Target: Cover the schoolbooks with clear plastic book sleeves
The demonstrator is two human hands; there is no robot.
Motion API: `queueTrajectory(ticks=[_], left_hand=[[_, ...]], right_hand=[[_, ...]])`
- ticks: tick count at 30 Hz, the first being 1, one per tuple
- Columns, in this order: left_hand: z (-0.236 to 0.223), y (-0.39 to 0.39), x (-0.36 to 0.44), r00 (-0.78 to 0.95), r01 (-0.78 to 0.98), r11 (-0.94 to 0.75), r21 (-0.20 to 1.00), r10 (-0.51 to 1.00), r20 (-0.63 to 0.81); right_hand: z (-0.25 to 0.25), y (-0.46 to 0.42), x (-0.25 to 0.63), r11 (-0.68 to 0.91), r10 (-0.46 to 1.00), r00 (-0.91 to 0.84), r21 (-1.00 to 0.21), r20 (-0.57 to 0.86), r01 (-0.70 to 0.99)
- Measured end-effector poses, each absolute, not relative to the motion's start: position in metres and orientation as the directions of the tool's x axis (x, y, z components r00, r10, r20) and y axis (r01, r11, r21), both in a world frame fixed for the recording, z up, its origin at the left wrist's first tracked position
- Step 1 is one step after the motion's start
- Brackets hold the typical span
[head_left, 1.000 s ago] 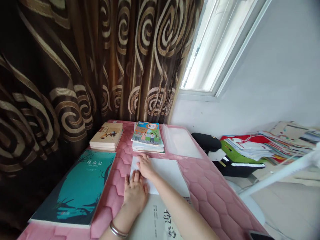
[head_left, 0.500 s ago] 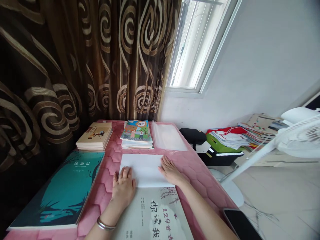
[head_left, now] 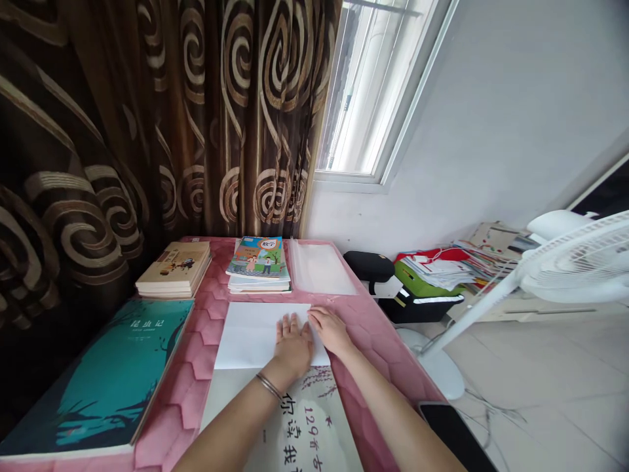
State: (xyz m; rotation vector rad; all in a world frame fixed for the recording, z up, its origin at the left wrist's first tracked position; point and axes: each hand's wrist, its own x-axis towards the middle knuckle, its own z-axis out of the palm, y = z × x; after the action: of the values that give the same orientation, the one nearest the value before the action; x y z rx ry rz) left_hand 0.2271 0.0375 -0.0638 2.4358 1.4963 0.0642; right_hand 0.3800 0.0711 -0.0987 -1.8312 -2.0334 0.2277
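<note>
While splaying fingers of left hand (head_left: 295,351), gripping nothing, across blank white paper (head_left: 248,334), touching its right edge with right hand (head_left: 335,332), hold unclear. Lying flat on pink cover (head_left: 371,334), just beyond pale lettered book (head_left: 304,426). Reaching inward, left palm down.

Left hand (head_left: 293,347): palm down, fingers extended forward. Right hand (head_left: 331,330): just beside it, fingers angled left. Forearms (head_left: 388,405) converge forward.

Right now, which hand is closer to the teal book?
Left. The left hand lies on the white sheet, to the right of the teal book; the right hand is farther away, at the sheet's right edge.
</note>
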Motion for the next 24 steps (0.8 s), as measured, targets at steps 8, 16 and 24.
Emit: queueTrajectory(ticks=[8, 16, 24], left_hand=[[-0.076, 0.037, 0.232, 0.472, 0.827, -0.428, 0.365, 0.881, -0.035], [-0.077, 0.036, 0.232, 0.468, 0.83, -0.429, 0.356, 0.883, -0.028], [-0.081, 0.038, 0.233, 0.473, 0.824, -0.436, 0.361, 0.881, -0.015]], right_hand=[[-0.095, 0.095, 0.405, -0.118, 0.971, 0.189, -0.397, 0.146, 0.91], [-0.087, 0.121, 0.388, -0.332, 0.918, 0.386, -0.362, 0.087, 0.871], [-0.085, 0.093, 0.392, -0.246, 0.959, 0.281, -0.395, 0.033, 0.885]])
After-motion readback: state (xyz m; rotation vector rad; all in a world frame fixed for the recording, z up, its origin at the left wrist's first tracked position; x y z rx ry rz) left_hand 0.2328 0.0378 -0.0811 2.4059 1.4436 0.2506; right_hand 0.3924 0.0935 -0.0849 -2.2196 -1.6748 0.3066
